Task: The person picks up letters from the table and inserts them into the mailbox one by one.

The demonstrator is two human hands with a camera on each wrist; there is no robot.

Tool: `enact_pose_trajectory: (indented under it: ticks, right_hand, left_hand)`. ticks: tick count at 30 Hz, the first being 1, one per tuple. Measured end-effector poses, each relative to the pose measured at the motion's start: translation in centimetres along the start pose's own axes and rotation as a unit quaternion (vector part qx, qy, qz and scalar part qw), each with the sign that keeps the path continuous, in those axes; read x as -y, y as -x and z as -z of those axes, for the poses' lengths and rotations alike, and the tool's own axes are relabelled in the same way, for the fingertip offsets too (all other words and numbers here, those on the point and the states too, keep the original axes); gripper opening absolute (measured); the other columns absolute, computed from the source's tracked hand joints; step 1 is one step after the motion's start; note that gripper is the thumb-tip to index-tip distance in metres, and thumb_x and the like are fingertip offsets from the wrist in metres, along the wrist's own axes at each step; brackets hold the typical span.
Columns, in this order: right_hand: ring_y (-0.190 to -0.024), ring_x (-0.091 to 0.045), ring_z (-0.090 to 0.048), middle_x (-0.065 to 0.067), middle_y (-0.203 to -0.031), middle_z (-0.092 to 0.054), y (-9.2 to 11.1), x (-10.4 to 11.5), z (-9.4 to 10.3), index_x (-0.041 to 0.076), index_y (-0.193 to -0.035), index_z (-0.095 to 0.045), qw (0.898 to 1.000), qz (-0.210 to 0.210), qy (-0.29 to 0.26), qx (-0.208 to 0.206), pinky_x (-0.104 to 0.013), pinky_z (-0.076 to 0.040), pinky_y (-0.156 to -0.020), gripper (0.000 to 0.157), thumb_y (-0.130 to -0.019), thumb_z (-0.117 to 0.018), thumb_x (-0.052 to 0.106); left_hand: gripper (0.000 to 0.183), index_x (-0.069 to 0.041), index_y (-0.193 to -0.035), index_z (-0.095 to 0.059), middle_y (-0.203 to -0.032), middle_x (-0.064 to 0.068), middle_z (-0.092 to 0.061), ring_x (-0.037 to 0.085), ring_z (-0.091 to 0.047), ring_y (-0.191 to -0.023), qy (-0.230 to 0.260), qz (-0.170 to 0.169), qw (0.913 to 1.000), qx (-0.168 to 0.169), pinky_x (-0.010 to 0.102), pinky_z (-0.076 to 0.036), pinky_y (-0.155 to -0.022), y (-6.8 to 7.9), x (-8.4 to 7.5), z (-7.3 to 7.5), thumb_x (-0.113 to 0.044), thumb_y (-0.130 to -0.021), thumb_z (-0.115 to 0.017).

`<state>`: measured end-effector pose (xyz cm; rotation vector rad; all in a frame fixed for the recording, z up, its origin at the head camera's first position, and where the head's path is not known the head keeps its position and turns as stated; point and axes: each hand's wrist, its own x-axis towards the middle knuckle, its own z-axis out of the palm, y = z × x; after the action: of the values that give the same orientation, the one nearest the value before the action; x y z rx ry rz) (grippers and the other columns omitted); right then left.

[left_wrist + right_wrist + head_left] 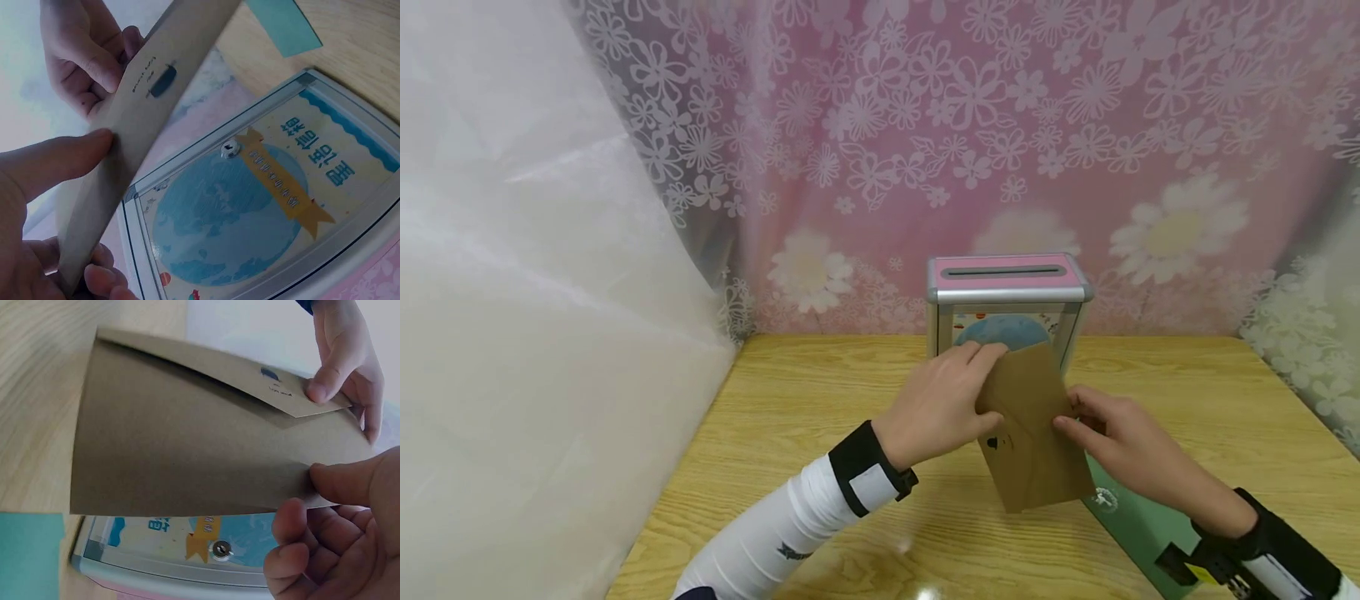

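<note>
A brown kraft paper envelope (pixel 1033 433) with a pointed flap is held up between both hands, in front of a box. My left hand (pixel 943 404) grips its left edge near the top, thumb on the flap side and fingers behind. On the opposite edge, my right hand (pixel 1131 442) pinches the envelope between thumb and fingers. A small dark printed mark shows on the flap (pixel 275 378) in the right wrist view. Behind stands the silver-framed letter box (pixel 1009 283) with a pink top and a slot; its front, partly hidden in the head view, bears a blue globe picture and a lock (pixel 230 148).
A green envelope-like flat piece (pixel 1138 521) lies on the wooden table (pixel 820 375) under the right forearm. Pink floral curtain (pixel 887 167) hangs behind the table, and white sheeting (pixel 535 292) borders the left side.
</note>
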<state>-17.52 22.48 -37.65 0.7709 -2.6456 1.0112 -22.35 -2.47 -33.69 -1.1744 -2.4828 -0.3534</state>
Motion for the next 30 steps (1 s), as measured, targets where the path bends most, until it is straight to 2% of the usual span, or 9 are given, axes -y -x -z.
enact_pose_trajectory:
  ticks: [3,6,8,10,13,19,22,26,30]
  right_hand:
    - [-0.048,-0.008,-0.043,0.003,-0.061,-0.05,-0.1,0.3,0.6,0.015,-0.095,-0.056,1.0,-0.001,-0.004,-0.012,-0.024,-0.04,-0.043,0.008,-0.094,-0.06,0.009]
    - [-0.051,-0.009,-0.046,0.002,-0.066,-0.055,-0.4,0.8,1.5,0.015,-0.107,-0.058,0.999,-0.005,0.001,-0.035,-0.025,-0.04,-0.044,0.016,-0.094,-0.059,0.007]
    - [-0.056,-0.01,-0.051,0.001,-0.075,-0.061,-0.7,1.0,2.2,0.015,-0.114,-0.059,0.998,-0.007,0.005,-0.055,-0.026,-0.043,-0.046,0.022,-0.093,-0.059,0.005]
    - [-0.061,-0.012,-0.053,0.0,-0.084,-0.065,-1.1,1.3,2.9,0.015,-0.119,-0.058,0.997,-0.01,0.009,-0.072,-0.026,-0.044,-0.049,0.027,-0.094,-0.059,0.005]
    - [-0.066,-0.013,-0.055,-0.001,-0.092,-0.066,-2.0,1.8,4.1,0.015,-0.121,-0.057,0.995,0.001,0.009,-0.095,-0.025,-0.045,-0.053,0.029,-0.094,-0.058,0.004]
    - [-0.062,-0.009,-0.055,-0.002,-0.086,-0.067,-4.4,3.2,6.1,0.008,-0.115,-0.06,0.984,0.071,0.043,-0.158,-0.018,-0.043,-0.052,0.029,-0.089,-0.062,-0.004]
    - [-0.062,-0.007,-0.055,-0.005,-0.087,-0.069,-5.5,3.9,7.1,0.005,-0.115,-0.06,0.979,0.082,0.058,-0.178,-0.016,-0.043,-0.052,0.028,-0.088,-0.062,-0.005]
    - [-0.063,-0.008,-0.055,-0.007,-0.09,-0.068,-6.7,4.5,8.4,0.005,-0.115,-0.06,0.977,0.076,0.058,-0.189,-0.014,-0.044,-0.053,0.026,-0.09,-0.061,-0.001]
    - [-0.064,-0.011,-0.054,-0.005,-0.09,-0.067,-7.8,4.7,9.3,0.006,-0.116,-0.06,0.977,0.07,0.056,-0.194,-0.017,-0.041,-0.054,0.025,-0.092,-0.06,0.001]
  left_hand:
    - [0.077,-0.01,-0.14,-0.039,-0.116,0.002,-0.056,0.01,-0.052,-0.093,0.004,0.008,0.9996,-0.027,0.027,-0.051,-0.067,-0.3,0.1,0.4,-0.04,-0.078,-0.074]
    - [0.092,-0.01,-0.148,-0.024,-0.125,0.006,-0.053,0.009,-0.053,-0.09,0.05,0.034,0.9963,-0.061,0.025,-0.051,-0.062,-0.7,0.2,0.7,-0.04,-0.078,-0.075]
    - [0.099,-0.012,-0.151,-0.015,-0.12,0.004,-0.054,0.007,-0.053,-0.077,0.088,0.052,0.991,-0.086,0.023,-0.048,-0.055,-1.0,0.4,1.0,-0.041,-0.078,-0.075]
    - [0.097,-0.012,-0.151,-0.015,-0.11,0.001,-0.055,0.004,-0.048,-0.064,0.123,0.058,0.984,-0.114,0.021,-0.042,-0.047,-1.3,0.6,1.2,-0.04,-0.079,-0.074]
    - [0.081,-0.012,-0.146,-0.026,-0.094,-0.003,-0.054,0.003,-0.044,-0.06,0.153,0.053,0.9772,-0.138,0.02,-0.038,-0.047,-1.7,0.8,1.6,-0.037,-0.083,-0.071]
    - [0.035,-0.011,-0.121,-0.052,-0.085,-0.005,-0.057,0.003,-0.049,-0.069,0.187,0.027,0.9696,-0.156,0.019,-0.042,-0.056,-3.2,1.0,2.4,-0.024,-0.091,-0.064]
    - [0.017,-0.01,-0.108,-0.057,-0.082,-0.005,-0.059,0.002,-0.048,-0.068,0.199,0.016,0.9652,-0.17,0.019,-0.042,-0.056,-4.1,1.0,3.1,-0.019,-0.094,-0.061]
    - [0.01,-0.007,-0.103,-0.059,-0.082,-0.002,-0.061,0.004,-0.05,-0.069,0.219,0.005,0.9561,-0.194,0.018,-0.043,-0.058,-5.2,1.1,3.9,-0.012,-0.094,-0.06]
    - [0.009,-0.005,-0.102,-0.059,-0.083,0.001,-0.062,0.006,-0.052,-0.072,0.229,-0.002,0.9493,-0.215,0.017,-0.046,-0.06,-6.3,1.5,4.6,-0.008,-0.093,-0.059]
